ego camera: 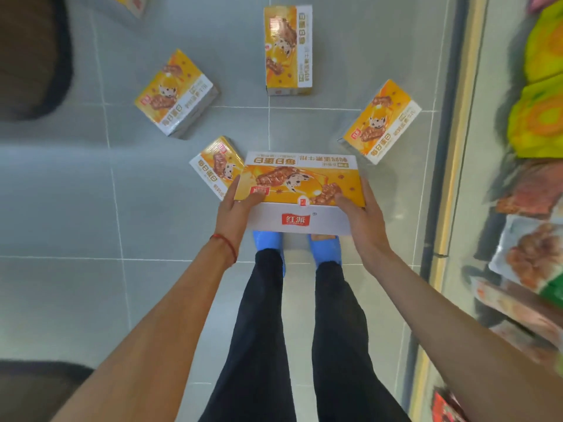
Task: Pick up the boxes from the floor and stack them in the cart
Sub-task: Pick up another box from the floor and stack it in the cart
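Grey tiled floor [91,193], boxes scattered. The left hand [236,208] and right hand [359,217] grip one orange-and-white cardboard box [300,190] by its ends, above the feet. Four more matching boxes [176,92] lie around it. No cart in view, so I'd judge most of the stacking undone.

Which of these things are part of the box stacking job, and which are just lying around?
Job: held box, in left hand and right hand; on the floor: left box, far box, right box, near box, corner box.
Just around: food display case, blue shoes, red wrist cord.
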Available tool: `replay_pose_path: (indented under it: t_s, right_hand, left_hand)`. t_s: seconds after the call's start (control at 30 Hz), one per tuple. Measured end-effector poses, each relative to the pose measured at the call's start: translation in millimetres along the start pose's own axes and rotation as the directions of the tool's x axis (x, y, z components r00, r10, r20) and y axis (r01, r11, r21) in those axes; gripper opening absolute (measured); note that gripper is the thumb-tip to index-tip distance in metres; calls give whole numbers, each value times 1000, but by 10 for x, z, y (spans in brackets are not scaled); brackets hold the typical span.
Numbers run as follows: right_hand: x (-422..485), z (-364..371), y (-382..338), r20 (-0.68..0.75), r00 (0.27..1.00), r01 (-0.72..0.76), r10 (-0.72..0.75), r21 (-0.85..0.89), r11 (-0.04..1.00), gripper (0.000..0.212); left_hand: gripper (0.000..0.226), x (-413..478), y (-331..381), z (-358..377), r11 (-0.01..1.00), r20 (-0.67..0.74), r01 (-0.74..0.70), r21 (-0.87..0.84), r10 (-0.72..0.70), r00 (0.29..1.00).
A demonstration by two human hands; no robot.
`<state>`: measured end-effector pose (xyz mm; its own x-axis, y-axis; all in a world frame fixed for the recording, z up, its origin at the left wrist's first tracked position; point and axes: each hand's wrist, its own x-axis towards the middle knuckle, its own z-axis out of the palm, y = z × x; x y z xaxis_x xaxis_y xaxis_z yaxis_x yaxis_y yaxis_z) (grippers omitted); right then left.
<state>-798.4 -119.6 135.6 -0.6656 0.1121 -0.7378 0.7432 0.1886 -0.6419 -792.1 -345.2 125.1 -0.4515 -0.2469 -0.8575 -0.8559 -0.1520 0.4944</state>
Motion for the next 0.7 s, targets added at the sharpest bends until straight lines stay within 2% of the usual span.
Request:
replay_pose_path:
  t_s: [0.13,0.2,0.3,0.33,0.4,0.43,0.6,0.7]
  right_hand:
    - [-445,-89,-283,109,991,86,-81,-45,995,46]
    - [-640,-123,-395,143,986,98,-88,-64,993,54]
    - [-898,-193,-524,174,978,135,-115,-109,985,85]
    - [-979,-223,-552,190,972,160,-135,-123,979,89]
    - [-1193,-260,-619,238,957,203,-166,-143,969,79]
    - [-1310,-267,-652,271,946,221,-175,-150,964,74]
    - [-1902,-264,-740,448,863,372,-233,-252,894,61]
    - [-2275,-188,-718,558,811,397,-175,-306,865,56]
  left_hand:
    - [25,-643,86,-177,993,-70,-106,-43,103,992]
    - [32,-954,74,-249,985,-117,-153,-75,144,983]
    - [49,-1412,-14,-346,974,-207,-196,-114,170,964]
    - [60,-1562,-70,-365,970,-234,-206,-126,172,957]
    - [80,-1893,-220,-397,968,-318,-202,-149,146,937]
    - [82,-2051,-324,-410,963,-368,-206,-172,131,921]
    - [76,-2869,-800,-425,886,-519,-277,-373,48,853]
    - [69,-3267,-1125,-456,820,-559,-317,-477,-4,829]
